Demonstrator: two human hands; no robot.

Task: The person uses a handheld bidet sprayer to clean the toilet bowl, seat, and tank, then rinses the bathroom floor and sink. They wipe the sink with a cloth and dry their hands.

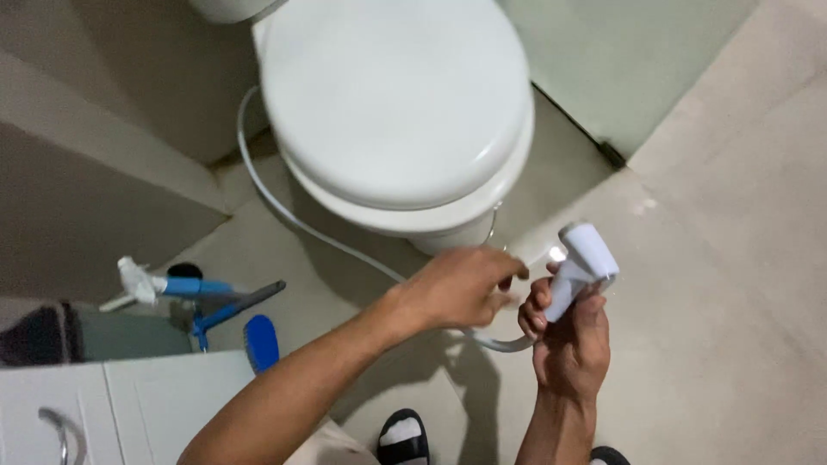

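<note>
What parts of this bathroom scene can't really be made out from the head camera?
- Toilet: its tank is cut off by the top edge.
- White hose: its far end is hidden behind the toilet.
- Left hand: fingertips blurred, so their contact with the hose is unclear.
- Sprayer head: its lever is hidden by the right hand.
- Blue brush: partly hidden behind the white cabinet.

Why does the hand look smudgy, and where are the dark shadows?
In the head view, the left hand is blurred at its fingertips; the right hand gripping the white sprayer looks sharper; a bright spot shines on the sprayer; arm shadows darken the floor below them.
</note>
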